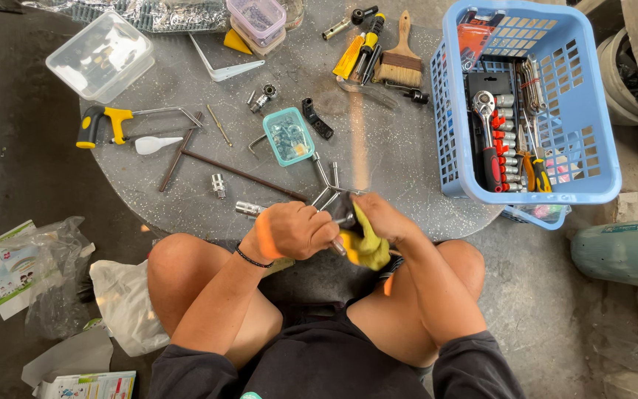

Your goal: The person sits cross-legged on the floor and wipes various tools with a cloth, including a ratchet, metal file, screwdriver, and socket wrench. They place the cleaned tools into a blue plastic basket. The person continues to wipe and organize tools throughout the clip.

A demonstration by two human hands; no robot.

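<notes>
Cross wrench (326, 193), chrome, held at near edge of round counter (407, 170), just above the knees. Left hand (293, 230) with fingers clamped on one arm; right hand (378, 222) pressing yellow cloth (365, 247) against the hub. Wiping step seemingly in hand; next likely calls for turning to another arm. Gripped arm's long axis left-right, socket end (247, 209) pointing left.

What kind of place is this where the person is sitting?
Probably a home workshop corner or yard, on a concrete floor. A blue basket holds a socket set, and a small hacksaw and paintbrush lie on the round slab.
</notes>
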